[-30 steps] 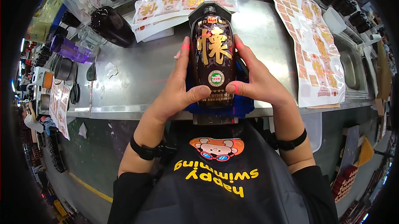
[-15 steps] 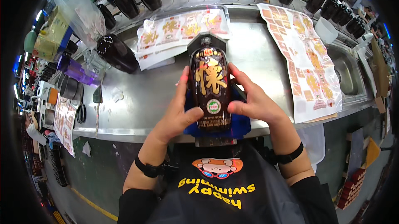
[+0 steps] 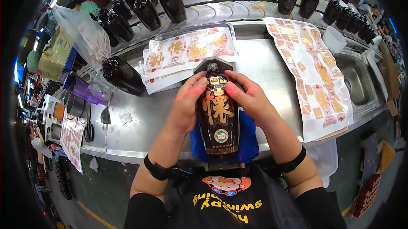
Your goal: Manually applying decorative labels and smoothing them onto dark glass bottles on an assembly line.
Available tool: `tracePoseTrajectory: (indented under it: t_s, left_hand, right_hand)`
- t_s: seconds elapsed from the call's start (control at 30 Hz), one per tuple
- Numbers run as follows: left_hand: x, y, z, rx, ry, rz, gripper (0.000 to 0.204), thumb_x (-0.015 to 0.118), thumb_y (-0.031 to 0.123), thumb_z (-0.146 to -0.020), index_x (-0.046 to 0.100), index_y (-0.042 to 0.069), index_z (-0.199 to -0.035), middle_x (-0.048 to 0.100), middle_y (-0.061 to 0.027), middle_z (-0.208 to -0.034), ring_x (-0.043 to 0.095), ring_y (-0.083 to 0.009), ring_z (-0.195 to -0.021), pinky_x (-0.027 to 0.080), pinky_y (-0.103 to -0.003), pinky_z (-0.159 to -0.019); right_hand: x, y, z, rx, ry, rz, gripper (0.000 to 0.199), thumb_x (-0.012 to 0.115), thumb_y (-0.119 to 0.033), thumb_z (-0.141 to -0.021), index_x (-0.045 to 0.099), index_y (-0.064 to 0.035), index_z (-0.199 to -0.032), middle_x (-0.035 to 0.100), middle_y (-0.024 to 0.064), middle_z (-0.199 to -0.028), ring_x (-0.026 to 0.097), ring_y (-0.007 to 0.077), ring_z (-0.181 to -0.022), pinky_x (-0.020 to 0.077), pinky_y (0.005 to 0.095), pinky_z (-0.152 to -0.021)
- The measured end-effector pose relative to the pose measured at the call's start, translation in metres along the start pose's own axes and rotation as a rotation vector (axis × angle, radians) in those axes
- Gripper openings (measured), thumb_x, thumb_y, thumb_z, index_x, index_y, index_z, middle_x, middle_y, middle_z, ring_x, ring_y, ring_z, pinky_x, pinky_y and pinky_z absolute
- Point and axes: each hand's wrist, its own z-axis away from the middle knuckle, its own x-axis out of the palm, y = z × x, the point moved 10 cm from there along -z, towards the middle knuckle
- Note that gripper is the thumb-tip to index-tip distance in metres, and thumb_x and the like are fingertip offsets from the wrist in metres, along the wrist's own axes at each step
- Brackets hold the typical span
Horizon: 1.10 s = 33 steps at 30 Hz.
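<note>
A dark brown glossy bottle (image 3: pixel 219 122) with a large gold character and a round green-and-white emblem lies face up before me, its neck pointing away. Under it are a blue cloth (image 3: pixel 250 139) and a dark angular holder that shows behind the neck. My left hand (image 3: pixel 185 101) is closed round the bottle's upper left side, the thumb near its shoulder. On the opposite side my right hand (image 3: pixel 251 100) grips the shoulder, thumb pressed on the front beside the small red-and-gold top label. The fingertips beneath the bottle are hidden.
Decal sheets lie on the steel counter (image 3: pixel 157 114): a stack (image 3: pixel 182 56) behind the bottle, a long sheet (image 3: pixel 314 76) at right beside the sink (image 3: pixel 359 82). Another dark bottle (image 3: pixel 122 76) leans at left near a purple container (image 3: pixel 87 91). Several dark bottles (image 3: pixel 172 4) stand along the conveyor.
Both hands have slid up from the bottle's lower sides to its shoulders, thumbs now near the top label. The whole scene sits slightly lower in view. Bottles on the conveyor have shifted.
</note>
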Motion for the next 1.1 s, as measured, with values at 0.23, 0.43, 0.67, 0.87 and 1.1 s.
tracePoseTrajectory:
  t_s: [0.23, 0.43, 0.67, 0.87, 1.1]
  left_hand:
    - [0.000, -0.006, -0.010, -0.132, 0.037, -0.021, 0.042, 0.055, 0.014, -0.098, 0.045, -0.006, -0.134, 0.065, -0.0142, -0.117, 0.067, -0.0171, -0.103, 0.055, -0.030, -0.090]
    - [0.000, -0.007, -0.019, -0.133, -0.023, -0.030, 0.040, 0.054, 0.020, -0.100, 0.047, -0.004, -0.131, 0.065, -0.0141, -0.116, 0.066, -0.0167, -0.103, 0.054, -0.031, -0.092]
    - [-0.001, -0.009, -0.013, -0.099, -0.038, 0.011, 0.039, 0.049, 0.021, -0.102, 0.049, -0.005, -0.132, 0.062, -0.0152, -0.124, 0.063, -0.0191, -0.111, 0.051, -0.034, -0.097]
    - [-0.002, -0.007, -0.012, -0.081, -0.026, 0.027, 0.042, 0.047, 0.019, -0.102, 0.045, -0.005, -0.137, 0.061, -0.0160, -0.126, 0.062, -0.0201, -0.112, 0.050, -0.034, -0.099]
    - [0.005, -0.009, -0.008, -0.070, -0.115, 0.029, 0.047, 0.049, 0.020, -0.101, 0.040, -0.005, -0.139, 0.060, -0.0161, -0.127, 0.063, -0.0209, -0.113, 0.051, -0.034, -0.098]
  right_hand:
    - [-0.028, -0.051, 0.002, -0.222, 0.043, 0.024, 0.050, 0.057, -0.005, -0.097, 0.046, -0.0026, -0.146, 0.058, 0.0138, -0.134, 0.059, 0.0165, -0.116, 0.0508, 0.0297, -0.094]
    - [0.000, -0.090, 0.025, -0.611, -0.090, 0.654, 0.054, 0.052, 0.010, -0.089, 0.053, -0.0041, -0.140, 0.056, 0.0212, -0.138, 0.062, 0.0289, -0.117, 0.0521, 0.0344, -0.092]
    - [0.021, -0.071, 0.035, -0.651, -0.060, 0.930, 0.070, 0.052, 0.016, -0.074, 0.056, -0.0101, -0.139, 0.052, 0.0278, -0.137, 0.055, 0.0426, -0.122, 0.0470, 0.0431, -0.100]
    - [0.014, -0.074, 0.037, -0.642, -0.012, 0.945, 0.070, 0.053, 0.016, -0.073, 0.057, -0.0111, -0.138, 0.052, 0.0273, -0.137, 0.055, 0.0439, -0.121, 0.0471, 0.0438, -0.101]
    - [0.014, -0.067, 0.042, -0.657, -0.012, 0.968, 0.068, 0.055, 0.015, -0.074, 0.058, -0.0113, -0.137, 0.053, 0.0271, -0.136, 0.056, 0.0427, -0.120, 0.0482, 0.0437, -0.099]
